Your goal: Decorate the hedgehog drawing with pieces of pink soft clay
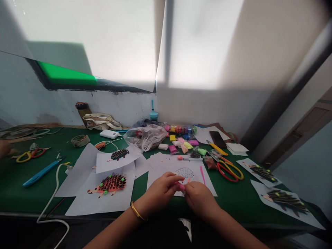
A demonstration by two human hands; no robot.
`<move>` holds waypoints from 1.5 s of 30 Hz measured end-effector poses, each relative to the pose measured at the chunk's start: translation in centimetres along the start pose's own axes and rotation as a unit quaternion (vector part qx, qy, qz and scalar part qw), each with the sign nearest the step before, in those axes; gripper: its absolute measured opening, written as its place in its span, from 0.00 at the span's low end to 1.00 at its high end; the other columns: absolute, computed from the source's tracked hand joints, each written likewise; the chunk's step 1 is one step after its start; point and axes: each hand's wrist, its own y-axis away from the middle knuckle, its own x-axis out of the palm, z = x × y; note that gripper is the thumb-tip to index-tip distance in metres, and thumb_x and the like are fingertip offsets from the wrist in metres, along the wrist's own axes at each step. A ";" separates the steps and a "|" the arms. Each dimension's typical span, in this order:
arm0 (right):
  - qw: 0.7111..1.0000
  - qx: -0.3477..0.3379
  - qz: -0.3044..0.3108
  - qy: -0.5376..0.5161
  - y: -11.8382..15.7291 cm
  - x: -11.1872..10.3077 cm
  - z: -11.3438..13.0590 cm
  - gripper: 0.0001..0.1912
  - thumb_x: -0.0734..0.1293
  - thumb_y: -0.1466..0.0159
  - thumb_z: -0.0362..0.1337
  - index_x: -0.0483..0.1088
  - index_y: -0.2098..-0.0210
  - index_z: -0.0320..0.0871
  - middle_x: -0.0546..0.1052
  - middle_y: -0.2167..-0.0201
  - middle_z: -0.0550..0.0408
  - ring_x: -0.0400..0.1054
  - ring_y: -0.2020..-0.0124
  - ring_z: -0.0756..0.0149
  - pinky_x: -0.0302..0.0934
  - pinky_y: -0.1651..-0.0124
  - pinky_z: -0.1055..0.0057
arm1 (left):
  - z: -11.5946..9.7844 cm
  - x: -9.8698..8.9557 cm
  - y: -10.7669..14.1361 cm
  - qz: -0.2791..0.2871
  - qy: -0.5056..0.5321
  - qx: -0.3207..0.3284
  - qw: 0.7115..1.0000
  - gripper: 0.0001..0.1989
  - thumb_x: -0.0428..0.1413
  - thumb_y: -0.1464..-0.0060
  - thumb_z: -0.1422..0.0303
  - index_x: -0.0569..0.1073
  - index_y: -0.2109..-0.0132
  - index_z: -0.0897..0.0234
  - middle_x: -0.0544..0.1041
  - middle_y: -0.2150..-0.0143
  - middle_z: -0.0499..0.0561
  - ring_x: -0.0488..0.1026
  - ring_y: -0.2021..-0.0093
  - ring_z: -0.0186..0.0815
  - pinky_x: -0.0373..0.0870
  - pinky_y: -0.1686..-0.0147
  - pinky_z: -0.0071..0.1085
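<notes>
My left hand [161, 189], with a gold bangle on its wrist, and my right hand [201, 201] meet over the front edge of a white sheet. Between their closed fingertips is a small pink clay packet [181, 187], apparently in clear plastic; my fingers cover part of it. Just beyond lies the drawing paper [159, 173] with a scaly oval hedgehog outline [184, 172], partly hidden by my left hand. A pink plastic strip [202, 175] rests on its right side. Behind the drawing is a white marker [192, 158] beside a ball of orange clay [180, 157].
Finished hedgehog pictures [111, 184] lie at left, others [285, 200] at right. Scissors [229, 171], clay packets [173, 149], a plastic bag [146, 136] and a phone [218, 139] surround the paper. A blue cutter [41, 173] and white cable [55, 193] lie left. Another person's hand [4, 148] shows far left.
</notes>
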 end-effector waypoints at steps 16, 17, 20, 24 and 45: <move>0.997 0.007 0.038 -0.061 0.2 -1.4 0.6 0.15 0.57 0.33 0.35 0.73 0.68 0.42 0.77 0.70 0.51 0.69 0.67 0.62 0.51 0.66 0.68 | 0.7 0.4 -0.6 0.011 -0.052 0.094 0.994 0.09 0.60 0.46 0.72 0.78 0.57 0.58 0.76 0.58 0.48 0.73 0.59 0.33 0.68 0.57 0.28; 0.997 0.007 0.036 -0.070 0.2 -1.5 0.5 0.15 0.57 0.33 0.35 0.73 0.69 0.43 0.77 0.71 0.52 0.68 0.68 0.63 0.51 0.66 0.69 | 0.6 0.4 -0.6 0.011 -0.040 0.097 0.994 0.09 0.61 0.46 0.72 0.78 0.57 0.58 0.76 0.59 0.48 0.73 0.59 0.33 0.68 0.57 0.28; 0.991 0.016 0.035 -0.131 0.2 -2.1 0.6 0.17 0.56 0.31 0.38 0.72 0.70 0.43 0.76 0.71 0.53 0.68 0.68 0.64 0.53 0.66 0.70 | 0.7 0.3 -0.8 -0.004 -0.006 0.109 0.994 0.09 0.61 0.47 0.73 0.78 0.57 0.60 0.77 0.59 0.49 0.73 0.58 0.34 0.68 0.56 0.28; 0.968 0.047 0.046 -0.241 0.0 -3.2 0.7 0.10 0.62 0.33 0.43 0.72 0.58 0.48 0.78 0.61 0.56 0.70 0.62 0.63 0.58 0.62 0.70 | 1.2 0.3 -1.0 -0.050 0.028 0.102 0.993 0.08 0.60 0.46 0.72 0.78 0.57 0.61 0.77 0.58 0.51 0.73 0.58 0.35 0.69 0.56 0.29; 0.976 0.083 0.030 -0.197 -0.7 -3.8 0.8 0.09 0.67 0.38 0.45 0.74 0.63 0.48 0.79 0.66 0.58 0.70 0.66 0.64 0.53 0.66 0.71 | 1.9 0.7 -1.9 -0.028 0.319 -0.116 0.940 0.18 0.61 0.48 0.56 0.74 0.60 0.69 0.74 0.73 0.49 0.73 0.75 0.31 0.69 0.73 0.27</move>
